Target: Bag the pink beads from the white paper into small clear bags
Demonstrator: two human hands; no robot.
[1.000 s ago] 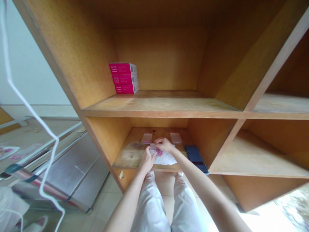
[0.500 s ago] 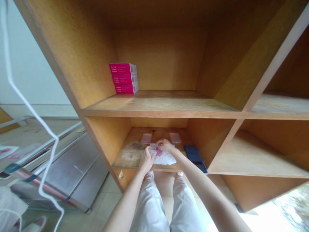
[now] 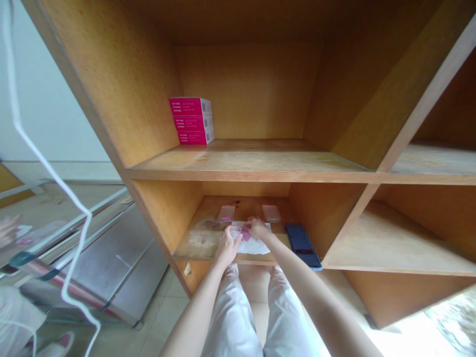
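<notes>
On the lower shelf lies a white sheet [image 3: 255, 247] with a small heap of pink beads or pellets [image 3: 245, 234] on it. My left hand [image 3: 227, 245] is at the sheet's left side, thumb and fingers closed around the edge of what looks like a small clear plastic bag [image 3: 235, 231]. Over the right of the heap, my right hand [image 3: 258, 228] has its fingers bunched; whatever is between them is hidden. Behind the sheet, a clear packet [image 3: 226, 213] with pink pieces at its bottom lies to the left, and another clear packet [image 3: 271, 213] to the right.
A dark phone-like slab [image 3: 302, 245] lies at the shelf's right front. Three pink boxes [image 3: 191, 121] are stacked on the upper shelf [image 3: 260, 161]. At left stand a metal-framed cart [image 3: 111, 267] and a hanging white cable [image 3: 80, 208]; another person's hand [image 3: 9, 230] shows beyond.
My right hand has shifted slightly, its fingers drawn lower toward the pink heap. My left hand stays nearly in place. At far left, another person's hand has come into view.
</notes>
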